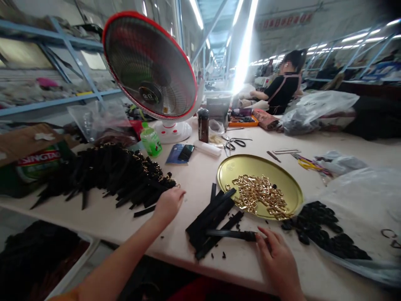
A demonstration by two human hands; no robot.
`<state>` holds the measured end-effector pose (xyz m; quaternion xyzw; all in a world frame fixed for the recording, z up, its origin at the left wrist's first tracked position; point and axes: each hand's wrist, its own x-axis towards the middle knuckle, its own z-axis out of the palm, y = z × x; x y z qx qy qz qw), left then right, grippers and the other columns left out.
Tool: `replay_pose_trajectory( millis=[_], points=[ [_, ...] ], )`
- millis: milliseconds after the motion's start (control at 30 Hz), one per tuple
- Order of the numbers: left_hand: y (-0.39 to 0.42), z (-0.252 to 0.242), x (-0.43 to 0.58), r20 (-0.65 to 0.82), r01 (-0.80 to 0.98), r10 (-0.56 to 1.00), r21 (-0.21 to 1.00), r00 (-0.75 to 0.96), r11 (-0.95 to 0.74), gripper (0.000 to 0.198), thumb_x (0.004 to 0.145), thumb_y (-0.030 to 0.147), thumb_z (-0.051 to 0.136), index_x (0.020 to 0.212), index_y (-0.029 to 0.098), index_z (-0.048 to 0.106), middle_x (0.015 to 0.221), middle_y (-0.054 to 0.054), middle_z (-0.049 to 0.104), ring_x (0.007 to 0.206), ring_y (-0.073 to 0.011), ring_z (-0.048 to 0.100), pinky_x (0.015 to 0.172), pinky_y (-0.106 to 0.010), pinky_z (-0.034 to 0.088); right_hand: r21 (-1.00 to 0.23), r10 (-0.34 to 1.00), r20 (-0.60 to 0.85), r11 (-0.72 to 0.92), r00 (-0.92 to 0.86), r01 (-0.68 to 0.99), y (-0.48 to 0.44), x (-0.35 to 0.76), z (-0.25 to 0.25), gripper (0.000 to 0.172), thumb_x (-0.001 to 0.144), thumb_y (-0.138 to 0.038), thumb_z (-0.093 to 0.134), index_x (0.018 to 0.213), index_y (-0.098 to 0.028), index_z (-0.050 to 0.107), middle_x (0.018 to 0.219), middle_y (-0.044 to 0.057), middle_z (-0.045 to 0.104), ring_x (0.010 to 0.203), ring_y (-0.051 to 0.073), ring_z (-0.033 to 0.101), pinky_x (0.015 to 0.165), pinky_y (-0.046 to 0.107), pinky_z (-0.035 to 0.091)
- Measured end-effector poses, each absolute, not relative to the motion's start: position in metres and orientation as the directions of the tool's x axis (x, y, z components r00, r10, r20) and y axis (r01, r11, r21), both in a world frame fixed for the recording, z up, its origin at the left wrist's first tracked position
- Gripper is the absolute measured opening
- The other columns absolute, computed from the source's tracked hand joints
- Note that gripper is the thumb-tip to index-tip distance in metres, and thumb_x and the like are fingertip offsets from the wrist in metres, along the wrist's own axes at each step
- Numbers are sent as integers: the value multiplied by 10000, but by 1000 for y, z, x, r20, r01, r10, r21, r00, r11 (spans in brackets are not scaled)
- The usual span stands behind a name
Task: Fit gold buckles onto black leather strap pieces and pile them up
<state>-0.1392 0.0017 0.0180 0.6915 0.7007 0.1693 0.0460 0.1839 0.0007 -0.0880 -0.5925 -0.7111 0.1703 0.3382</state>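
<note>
My right hand pinches the right end of a black strap between thumb and fingers. The strap lies across a small stack of flat black straps. On the left, my left hand has its fingers closed at the right edge of a large pile of black straps with gold buckles. A bit of gold shows by its fingertips, but what they hold is hidden. Beyond the right hand, a round gold tray bears many loose gold buckles. Black loops lie on a plastic bag right of that hand.
A red-rimmed fan heater stands at the back left, near a green bottle and a dark flask. A phone, scissors and yellow-handled pliers lie farther back. Another person sits beyond.
</note>
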Motion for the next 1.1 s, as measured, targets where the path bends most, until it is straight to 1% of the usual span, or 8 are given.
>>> replay_pose_trajectory(
  millis=[133, 400, 500, 633, 800, 900, 1033, 1100],
  points=[
    [2, 8, -165, 148, 964, 988, 267, -52, 11, 214, 831, 215, 399, 857, 142, 599, 834, -80, 615, 775, -193, 558, 731, -317, 415, -602, 950, 304, 254, -77, 757, -4, 181, -84, 312, 821, -386, 418, 974, -170, 584, 937, 107, 612, 859, 243, 576, 767, 376, 448],
    [-5, -7, -55, 83, 865, 911, 291, 404, -410, 174, 822, 308, 475, 848, 213, 619, 820, -32, 608, 786, -177, 547, 706, -288, 405, -528, 941, 321, 273, -109, 804, -3, 171, -73, 230, 832, -293, 426, 916, -182, 609, 880, 89, 613, 831, 222, 566, 757, 350, 441],
    [-4, -10, -29, 27, 847, 883, 271, 469, -458, 181, 779, 351, 542, 797, 193, 628, 803, -46, 623, 797, -200, 554, 707, -307, 403, -530, 939, 327, 277, -108, 801, -3, 169, -73, 224, 829, -287, 433, 920, -184, 610, 873, 83, 610, 825, 216, 563, 750, 341, 441],
    [9, -18, -16, -4, 892, 926, 270, 378, -363, 238, 820, 332, 467, 752, 158, 614, 778, -73, 630, 761, -204, 579, 687, -306, 409, -551, 939, 326, 279, -104, 787, -2, 170, -71, 211, 825, -280, 441, 904, -183, 611, 875, 78, 603, 833, 211, 553, 759, 340, 434],
    [25, -24, -9, -15, 933, 966, 264, 258, -245, 171, 727, 293, 573, 788, 135, 596, 806, -118, 634, 755, -234, 598, 652, -299, 415, -575, 935, 340, 288, -97, 765, -5, 168, -67, 203, 823, -268, 439, 898, -186, 610, 869, 76, 598, 837, 216, 547, 766, 350, 427],
    [26, -13, -10, 1, 926, 968, 291, 251, -241, 128, 762, 261, 512, 774, 150, 575, 794, -106, 638, 739, -232, 605, 618, -285, 408, -621, 937, 344, 272, -56, 735, -7, 167, -66, 195, 822, -256, 441, 908, -179, 598, 862, 76, 592, 824, 209, 552, 752, 336, 434],
    [20, 25, -21, 64, 903, 975, 369, 213, -221, 229, 852, 326, 352, 922, 171, 506, 758, -62, 633, 653, -203, 600, 558, -268, 385, -668, 921, 381, 218, 76, 712, -3, 184, -64, 206, 826, -236, 412, 948, -170, 564, 887, 70, 581, 759, 166, 555, 664, 271, 452],
    [16, 45, -26, 154, 855, 981, 487, 116, -178, 231, 834, 360, 387, 951, 189, 491, 799, -48, 633, 692, -202, 598, 593, -271, 386, -646, 902, 403, 163, 153, 745, 3, 207, -59, 214, 831, -239, 390, 949, -155, 548, 893, 78, 573, 760, 166, 543, 668, 274, 445]
  ],
)
